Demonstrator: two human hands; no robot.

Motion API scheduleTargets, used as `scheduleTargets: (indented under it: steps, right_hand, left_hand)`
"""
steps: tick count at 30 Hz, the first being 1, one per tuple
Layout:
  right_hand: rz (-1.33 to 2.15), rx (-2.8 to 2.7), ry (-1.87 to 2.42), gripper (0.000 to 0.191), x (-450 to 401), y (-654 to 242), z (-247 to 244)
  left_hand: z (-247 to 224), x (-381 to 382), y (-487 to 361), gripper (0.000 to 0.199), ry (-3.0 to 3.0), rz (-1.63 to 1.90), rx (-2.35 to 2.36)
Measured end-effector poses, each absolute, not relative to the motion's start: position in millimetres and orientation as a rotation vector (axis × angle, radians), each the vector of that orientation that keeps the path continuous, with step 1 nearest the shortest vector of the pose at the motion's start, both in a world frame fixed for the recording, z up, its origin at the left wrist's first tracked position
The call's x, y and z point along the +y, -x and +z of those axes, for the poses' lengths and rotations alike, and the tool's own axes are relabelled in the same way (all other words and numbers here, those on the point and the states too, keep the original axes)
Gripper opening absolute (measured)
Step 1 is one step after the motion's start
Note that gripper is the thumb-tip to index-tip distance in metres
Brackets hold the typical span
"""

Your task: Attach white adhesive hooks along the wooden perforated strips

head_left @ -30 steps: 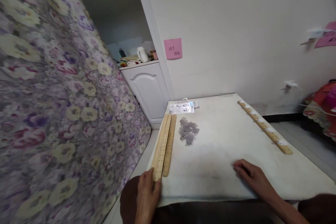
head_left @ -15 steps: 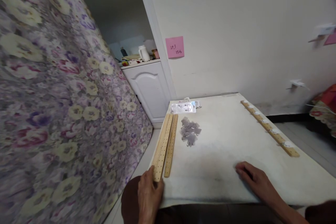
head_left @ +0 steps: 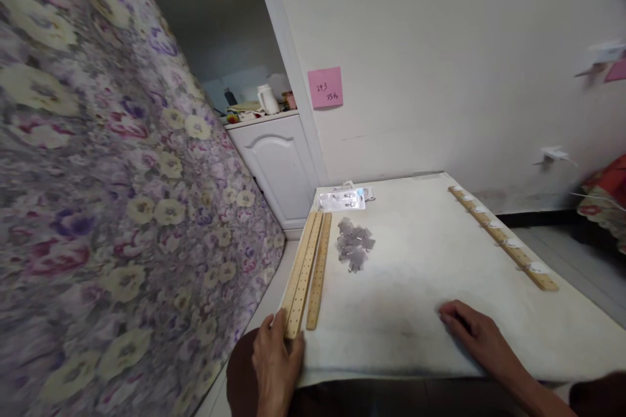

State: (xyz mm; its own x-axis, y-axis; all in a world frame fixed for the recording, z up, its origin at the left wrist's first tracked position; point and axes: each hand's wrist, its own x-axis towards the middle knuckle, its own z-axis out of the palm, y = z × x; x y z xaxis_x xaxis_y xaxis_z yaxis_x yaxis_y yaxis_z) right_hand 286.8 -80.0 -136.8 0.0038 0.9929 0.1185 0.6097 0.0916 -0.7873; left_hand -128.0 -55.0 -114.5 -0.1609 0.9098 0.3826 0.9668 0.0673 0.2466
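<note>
My left hand (head_left: 278, 357) is at the near left corner of the table, its thumb and fingers around the near end of the left wooden strips (head_left: 304, 273), which are dotted with holes. Just right of them lies another drilled strip (head_left: 319, 273). My right hand (head_left: 469, 332) rests on the white tabletop (head_left: 401, 300) near its front edge, fingers curled together; whether anything is inside cannot be seen. A pile of grey translucent pieces (head_left: 353, 246) lies right of the strips. Along the right side is a wooden strip with white hooks attached (head_left: 503, 241).
Clear plastic packaging (head_left: 342, 199) lies at the table's back left corner. A pink note (head_left: 326, 87) is stuck on the wall. Left of the table stand a white cabinet (head_left: 274, 156) and a floral curtain (head_left: 112, 208).
The fingers of my left hand have shifted slightly to the left at the strip end. My right hand and the pile stay where they were.
</note>
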Motion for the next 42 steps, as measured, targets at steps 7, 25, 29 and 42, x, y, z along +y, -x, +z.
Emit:
scheduleTargets:
  steps: [7, 25, 29, 42]
  right_hand:
    - [0.696, -1.666, 1.576, 0.028, -79, -285, -134]
    - [0.666, -1.678, 1.525, 0.027, -79, -284, -136]
    - [0.660, -1.679, 1.521, 0.026, -79, -283, -137]
    - [0.710, -1.670, 1.509, 0.028, -78, -284, -143]
  left_hand:
    - [-111, -46, 95, 0.037, 2.217, -0.672, -1.872]
    - [-85, -28, 43, 0.055, 2.211, -0.392, -2.232]
    - [-75, -17, 42, 0.066, 2.229, -0.782, -2.567]
    - [-70, -4, 39, 0.018, 1.723, -2.810, -2.871]
